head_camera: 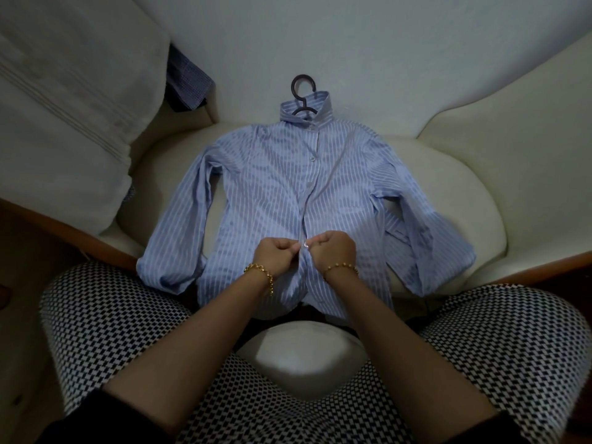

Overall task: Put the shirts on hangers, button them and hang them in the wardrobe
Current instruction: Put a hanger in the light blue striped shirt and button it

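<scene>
Fingers [294, 249] of the left hand [278, 255] and the right hand [333, 251] are curled in. They pinch the two front edges of the striped shirt [256, 187] either side of a small pale button [306, 245] low on the front. The shirt lies flat, front up, on a cream seat cushion [455, 193], with its hem drooping over the near edge and its sleeves lying down its sides. A dark plastic hanger [301, 91] sits inside it, the hook poking past the raised collar.

The buttons above look done and the hem below gapes, so I judge the buttoning well along. To do this one well, hold the buttonhole edge taut, tip the button on edge and draw it through, keeping the stripes aligned. The cloth is thin, smooth and lightly creased. The cushion is plump and would yield under pressure. At the left leans a white ribbed pillow [64, 91], with blue checked cloth [189, 76] behind it.
</scene>
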